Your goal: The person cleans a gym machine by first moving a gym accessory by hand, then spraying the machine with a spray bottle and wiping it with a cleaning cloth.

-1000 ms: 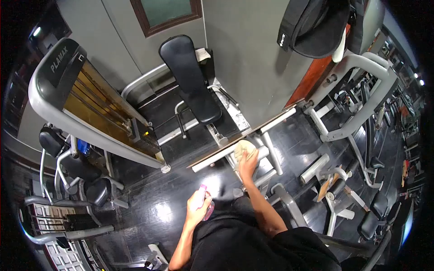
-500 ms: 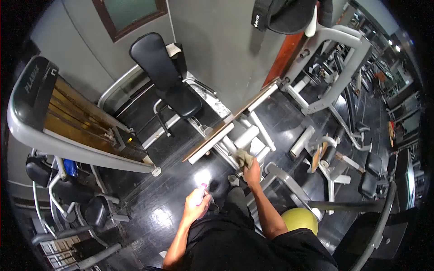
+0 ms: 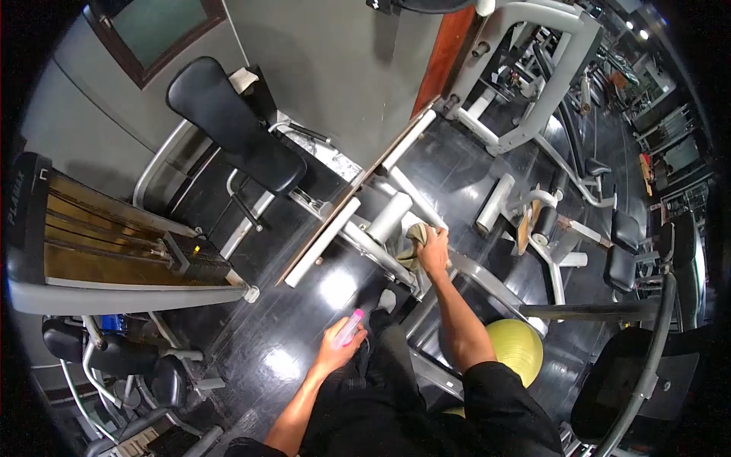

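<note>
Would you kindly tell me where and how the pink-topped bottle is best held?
Probably around the slim body of the pink-topped bottle, coming from the person's near left, where the left hand grips it: its narrow shape suits a wrapped hold, and it tilts forward with the pink end clear.

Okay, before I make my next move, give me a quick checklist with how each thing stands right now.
1. Cloth in right hand: ok, gripped.
2. Pink-topped bottle in left hand: ok, held.
3. One hand free: not ok, both are full.
4. Cloth touching the silver frame: cannot tell, they overlap in view.
5. Yellow-green ball clear of right forearm: cannot tell, the arm overlaps it.
</note>
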A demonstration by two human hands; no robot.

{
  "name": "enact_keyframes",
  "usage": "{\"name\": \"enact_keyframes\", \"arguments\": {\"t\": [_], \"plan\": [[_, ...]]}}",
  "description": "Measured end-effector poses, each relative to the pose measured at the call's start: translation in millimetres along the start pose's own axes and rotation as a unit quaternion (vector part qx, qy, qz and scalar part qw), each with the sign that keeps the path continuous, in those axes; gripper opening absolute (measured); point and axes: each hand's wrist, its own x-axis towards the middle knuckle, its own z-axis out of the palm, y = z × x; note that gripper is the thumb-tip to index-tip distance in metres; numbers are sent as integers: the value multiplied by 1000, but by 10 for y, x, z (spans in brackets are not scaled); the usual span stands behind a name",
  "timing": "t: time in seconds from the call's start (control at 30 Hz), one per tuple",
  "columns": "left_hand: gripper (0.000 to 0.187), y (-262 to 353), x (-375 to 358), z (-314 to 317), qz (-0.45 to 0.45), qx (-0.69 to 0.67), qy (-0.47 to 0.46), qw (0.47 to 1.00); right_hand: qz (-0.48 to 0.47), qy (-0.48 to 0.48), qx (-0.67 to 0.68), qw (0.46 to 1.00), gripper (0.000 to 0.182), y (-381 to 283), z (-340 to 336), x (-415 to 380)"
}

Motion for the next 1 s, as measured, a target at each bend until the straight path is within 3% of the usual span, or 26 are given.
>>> {"name": "enact_keyframes", "arguments": {"t": [0.07,0.23,0.33,0.4,0.47,0.5,0.57,0.6,0.67,0.73,0.83,0.93,1.0], "plan": [[10,-52,56,35,25,29,-35,999,-20,63,-2,998,54,-109,-26,-115],[10,-40,99,72,35,45,-54,997,-26,12,165,986,50,78,62,-656],[10,-3,61,-6,15,53,-66,996,-101,-55,174,978,44,257,-97,-634],[10,-40,25,-52,-14,70,-73,995,-105,-28,122,987,35,389,-112,-394],[9,-116,7,-63,16,53,-56,997,-20,80,105,991,32,423,-130,-141],[9,-96,-4,-72,16,56,-57,997,-18,80,107,991,32,414,-109,-69],[9,-45,-41,-88,-70,44,-63,995,136,105,124,977,33,387,-35,-36],[9,-87,-50,-75,-71,47,-69,994,117,129,70,982,39,396,126,-124],[10,-200,-37,-10,-22,34,-49,998,124,108,199,966,43,380,313,-448],[10,-144,-20,43,-36,42,-55,997,63,27,230,971,45,438,342,-872],[12,-110,24,142,-44,31,-51,997,50,8,239,970,45,551,240,-1298],[14,-185,59,159,-56,43,-74,995,120,-29,346,930,41,765,179,-1561],[15,-273,112,198,-70,74,-106,989,263,64,442,855,37,935,325,-1707]]}}
